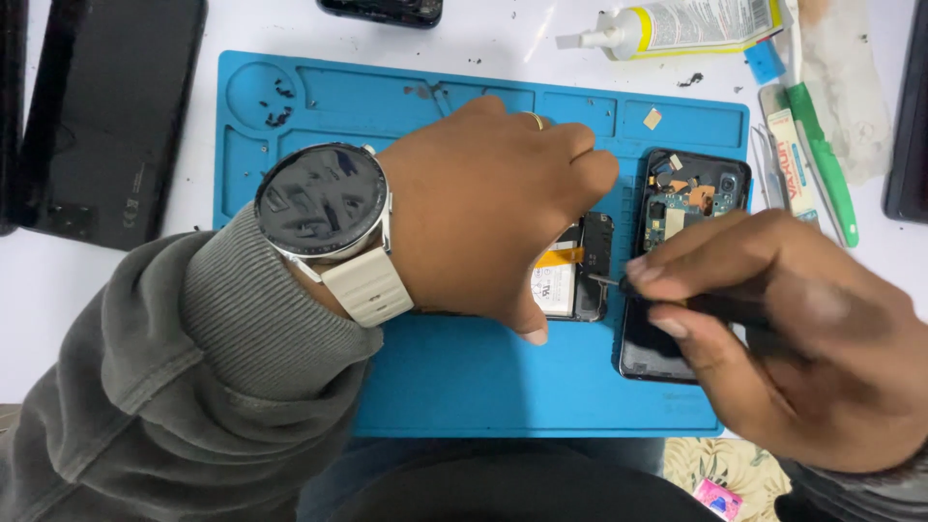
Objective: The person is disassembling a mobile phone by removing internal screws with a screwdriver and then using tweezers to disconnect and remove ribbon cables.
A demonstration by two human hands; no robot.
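Nearest the viewer, right hand [802, 338] fingers [677, 275] pinch a thin screwdriver [604, 281], tip touching the opened phone [580, 271] that left hand [483, 208] fingers press flat on the blue mat [464, 377], a second opened phone [677, 203] just beside, glue tube [677, 24] beyond on the table [58, 290].

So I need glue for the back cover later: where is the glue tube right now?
In the head view the glue tube lies on its side on the white table at the top right, just beyond the blue mat's far edge, nozzle pointing left.
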